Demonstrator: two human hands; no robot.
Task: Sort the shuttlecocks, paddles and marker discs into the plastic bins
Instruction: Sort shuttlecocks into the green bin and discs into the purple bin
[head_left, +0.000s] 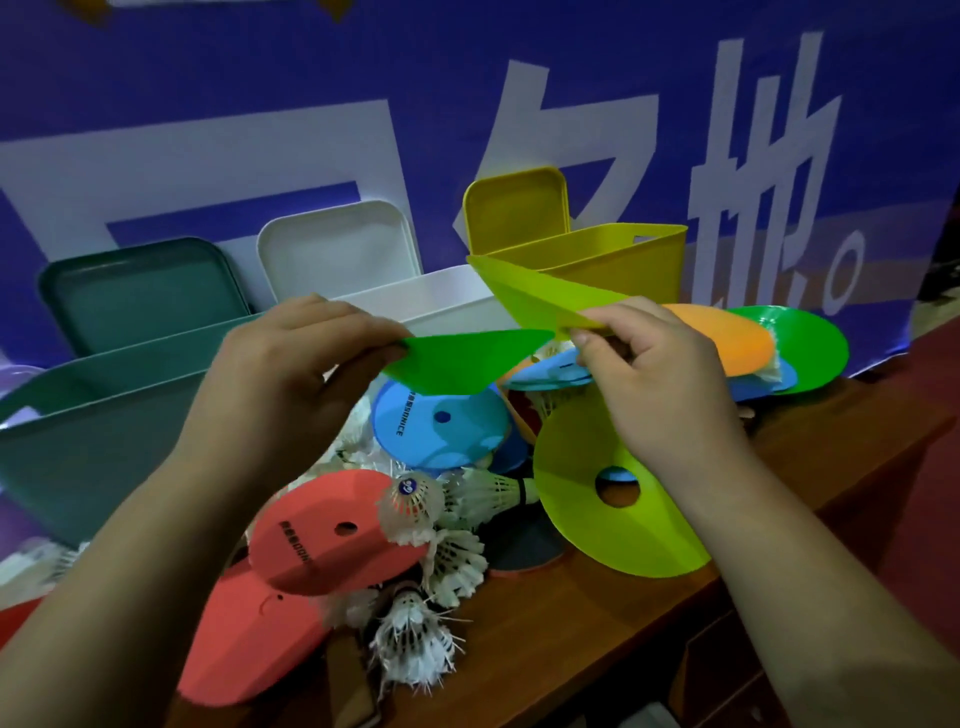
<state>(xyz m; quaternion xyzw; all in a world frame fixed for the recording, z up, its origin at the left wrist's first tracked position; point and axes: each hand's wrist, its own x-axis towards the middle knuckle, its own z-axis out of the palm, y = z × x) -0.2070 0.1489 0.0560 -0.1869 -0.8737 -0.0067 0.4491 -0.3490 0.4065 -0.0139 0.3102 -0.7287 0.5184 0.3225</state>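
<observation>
Shuttlecocks (415, 639) lie nearest on the counter (571, 649), well in front of the white bin (457, 300), with red paddles (332, 535) touching them. Closer to that bin, the left hand (291, 374) pinches a green disc (457, 358) and the right hand (654, 374) pinches a lime disc (537, 293), both raised. A teal bin (78, 431) stands left of it and a yellow bin (623, 260) right.

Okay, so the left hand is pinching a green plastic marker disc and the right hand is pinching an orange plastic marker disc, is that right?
Not quite: in the head view the right hand pinches a lime-yellow plastic marker disc, not an orange one. The left hand does pinch the green plastic marker disc.
</observation>
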